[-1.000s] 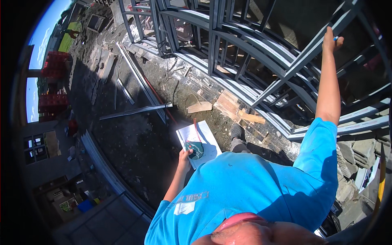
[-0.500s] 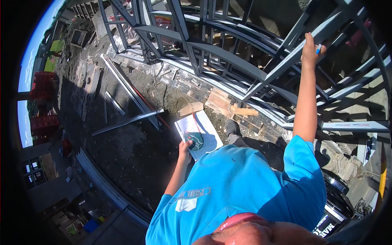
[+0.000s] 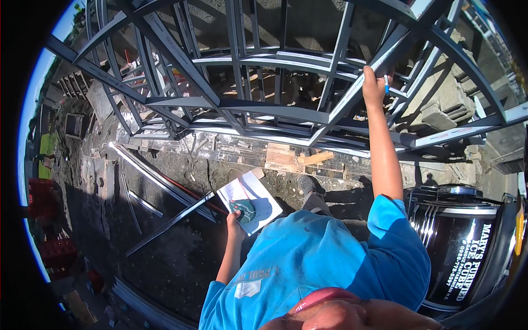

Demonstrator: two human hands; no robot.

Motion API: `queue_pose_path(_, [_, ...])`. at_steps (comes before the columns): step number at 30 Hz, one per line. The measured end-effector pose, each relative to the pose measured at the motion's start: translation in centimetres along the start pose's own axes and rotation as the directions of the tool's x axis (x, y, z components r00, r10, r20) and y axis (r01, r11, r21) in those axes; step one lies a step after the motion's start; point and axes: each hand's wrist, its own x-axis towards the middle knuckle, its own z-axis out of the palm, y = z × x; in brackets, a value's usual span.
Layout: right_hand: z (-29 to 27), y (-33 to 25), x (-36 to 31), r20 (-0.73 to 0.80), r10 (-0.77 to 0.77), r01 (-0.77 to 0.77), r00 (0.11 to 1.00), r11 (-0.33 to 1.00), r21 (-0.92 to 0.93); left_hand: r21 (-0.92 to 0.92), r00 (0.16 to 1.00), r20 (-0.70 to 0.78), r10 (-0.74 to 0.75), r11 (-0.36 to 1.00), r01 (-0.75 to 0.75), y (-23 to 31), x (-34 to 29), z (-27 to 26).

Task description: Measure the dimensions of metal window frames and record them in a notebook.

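Note:
My left hand (image 3: 236, 223) is closed at the lower left edge of a white paper pad (image 3: 264, 202). Its thumb lies over a rounded dark teal tape measure (image 3: 242, 209), with a red cord across the page. My right arm stretches forward and up. At its end my right hand (image 3: 374, 91) is closed on a slanting grey metal stud (image 3: 349, 102) of a large frame. A blue-and-white marker (image 3: 386, 84) sticks out from the fingers of that hand; some fingers are hidden behind the stud.
The grey metal frame (image 3: 264, 110) spans the far side. Loose metal channels (image 3: 159, 179) and a crossing strip (image 3: 168, 225) lie on the dirt at left. Wood offcuts (image 3: 281, 157) lie below the frame. A black drum (image 3: 456, 242) with white lettering stands close at right.
My view has turned, bringing the drum further into sight at right. My right hand appears lower and further left, still on the stud. My left hand keeps its hold on pad and tape measure.

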Motion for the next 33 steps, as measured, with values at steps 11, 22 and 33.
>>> queue_pose_path(11, [-1.7,-3.0,-3.3,-0.007,-0.047,0.047,0.999,0.997,-0.058,-0.340,0.776,0.280,0.565,0.815,-0.470,16.7,2.5,12.5])
queue_pose_path(22, [-2.1,1.4,-1.9,0.056,0.041,-0.036,0.998,0.996,-0.086,-0.657,0.445,0.521,0.728,0.675,-0.336,31.7,14.6,31.7])
queue_pose_path(33, [-0.8,4.0,1.3,0.266,0.117,-0.107,0.957,0.993,-0.051,-0.595,0.420,0.339,0.842,0.537,-0.598,36.2,23.8,37.7])
